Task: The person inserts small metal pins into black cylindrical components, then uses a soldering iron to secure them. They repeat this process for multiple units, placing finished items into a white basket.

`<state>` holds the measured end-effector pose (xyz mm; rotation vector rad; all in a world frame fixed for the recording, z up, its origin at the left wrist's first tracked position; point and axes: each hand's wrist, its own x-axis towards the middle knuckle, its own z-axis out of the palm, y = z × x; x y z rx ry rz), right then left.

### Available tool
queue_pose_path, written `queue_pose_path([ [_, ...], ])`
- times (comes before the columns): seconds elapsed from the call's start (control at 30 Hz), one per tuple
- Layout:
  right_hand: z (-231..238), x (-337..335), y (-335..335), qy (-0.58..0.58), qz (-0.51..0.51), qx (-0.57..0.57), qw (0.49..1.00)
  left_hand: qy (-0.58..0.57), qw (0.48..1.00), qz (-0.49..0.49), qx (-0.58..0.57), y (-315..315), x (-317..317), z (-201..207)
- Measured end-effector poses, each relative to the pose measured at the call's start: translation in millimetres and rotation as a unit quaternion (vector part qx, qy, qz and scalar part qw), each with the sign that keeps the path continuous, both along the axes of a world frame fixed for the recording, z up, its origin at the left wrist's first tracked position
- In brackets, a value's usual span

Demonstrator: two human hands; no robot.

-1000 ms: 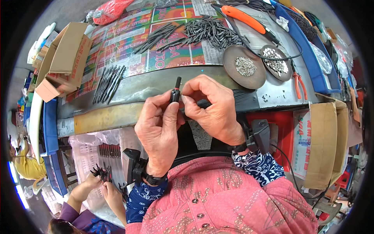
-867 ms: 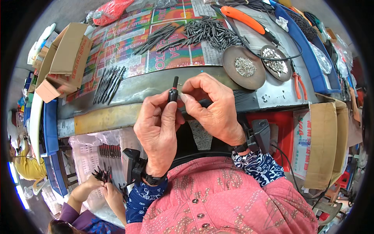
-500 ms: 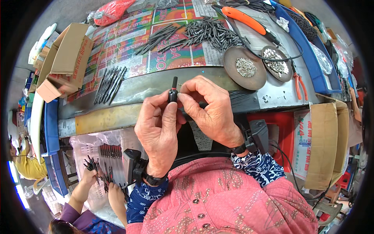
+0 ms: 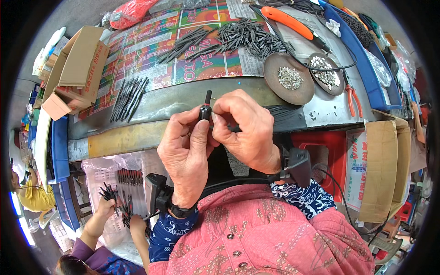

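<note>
1. Pinching a slim black rod between thumb and fingers, the left hand is clamped on it above the near edge of the metal bench. The rod stands nearly upright, leaning slightly right at its top, with a narrow red band below its thin upper end.
2. The right hand is just beside the rod, its thumb and forefinger bent close to the rod's side. Whether those fingertips are closed on something, I cannot tell; a tiny thin bit shows near them, too small to make out.
3. Beyond the hands, a multicoloured printed sheet covers part of the bench. On it are a bundle of thin black strips and a loose heap of short black pieces.
4. Toward the left, several black rods lie side by side, near an open cardboard box.
5. Right of the heap, a round brown dish holds small metal pieces. A smaller dish next to it holds whitish bits, with a cable crossing over it.
6. Pliers with orange-red handles lie beside the smaller dish; an orange-handled tool lies farther back.
7. At lower left, a co-worker's hand grips a bunch of dark pieces.
</note>
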<state>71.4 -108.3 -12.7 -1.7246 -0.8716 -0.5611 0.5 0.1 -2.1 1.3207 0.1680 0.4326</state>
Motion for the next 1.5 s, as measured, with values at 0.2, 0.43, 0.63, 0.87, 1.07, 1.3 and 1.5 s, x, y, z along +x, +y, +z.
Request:
queue_pose_path([
  [0.2,-0.8,5.8,1.1,-0.147,-0.042,-0.012,0.988,-0.001,1.0,-0.017,-0.018,1.7,-1.0,-0.9],
  [0.43,3.1,-1.3,-4.4,0.2,0.098,0.063,0.973,-0.01,1.0,-0.018,-0.007,3.3,-0.7,-1.1],
  [0.63,0.4,-1.6,1.3,0.223,0.095,0.091,0.966,-0.003,1.0,-0.013,0.003,1.4,-0.5,-1.0],
  [0.87,0.3,-4.7,4.5,0.191,0.059,0.07,0.977,-0.013,1.0,0.003,-0.002,-1.6,-0.6,-2.0],
  [1.07,4.8,-7.5,3.9,0.272,0.085,0.085,0.955,-0.012,1.0,0.017,0.009,-2.1,-1.1,-1.6],
  [1.3,12.0,-8.0,0.9,0.399,0.168,0.145,0.89,-0.023,1.0,0.005,0.008,0.2,0.3,-3.4],
  [1.5,8.0,-9.3,4.3,0.383,0.145,0.15,0.9,-0.023,0.999,0.0,-0.024,0.4,1.6,-2.0],
])
